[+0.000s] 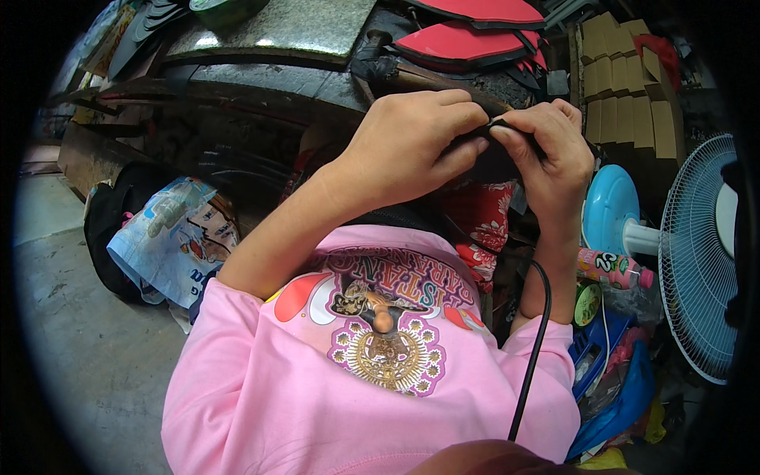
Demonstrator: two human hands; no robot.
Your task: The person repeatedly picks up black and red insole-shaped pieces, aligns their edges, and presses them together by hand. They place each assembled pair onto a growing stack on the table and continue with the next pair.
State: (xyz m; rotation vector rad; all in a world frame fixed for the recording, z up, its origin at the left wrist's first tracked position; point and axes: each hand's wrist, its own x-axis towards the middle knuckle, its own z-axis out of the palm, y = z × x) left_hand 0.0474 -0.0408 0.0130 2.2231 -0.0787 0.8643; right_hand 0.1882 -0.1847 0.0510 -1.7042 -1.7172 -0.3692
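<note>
My left hand point(423, 138) and my right hand point(550, 150) meet above my lap, in front of the work table. Fingers and thumbs on both sides are pinched together at the edge of a thin black piece point(497, 123). Dark material hangs between the hands, and its full shape is hidden by them and lost in shadow. Just beyond my hands lies a stack of pointed red pieces with black edges point(459, 45). A dark rod-like bar point(419, 77) rests near the table's edge, behind my left hand.
A speckled stone slab point(277, 32) lies on the table at the back left. Tan blocks point(629, 99) are stacked at the far right. Nearer stand a white-caged fan point(701, 261) with a blue base, a pink bottle point(609, 267) and blue bags. A printed bag point(178, 233) sits at the left.
</note>
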